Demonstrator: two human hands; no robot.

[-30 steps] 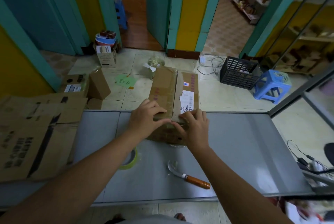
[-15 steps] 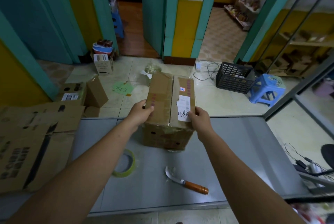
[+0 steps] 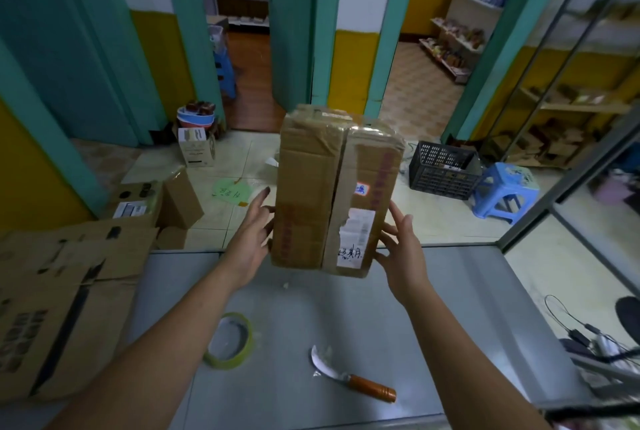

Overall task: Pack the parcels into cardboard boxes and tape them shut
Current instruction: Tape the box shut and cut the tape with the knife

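Note:
A taped brown cardboard box (image 3: 332,187) with a torn white label is up in the air above the far edge of the grey table (image 3: 450,308), tilted with its top face toward me. My left hand (image 3: 252,239) touches its left side with straight, spread fingers. My right hand (image 3: 401,249) is at its lower right side, fingers also straight and spread. A roll of yellowish tape (image 3: 230,341) lies flat on the table by my left forearm.
A curved knife with an orange handle (image 3: 353,383) lies on the table near me. Flattened cardboard (image 3: 62,291) covers the table's left end. On the floor beyond are a black crate (image 3: 443,169), a blue stool (image 3: 505,190) and small boxes (image 3: 180,204).
The box stood on the table with both hands on its top, then at its sides. Now it is lifted off the table and both hands have opened along its sides.

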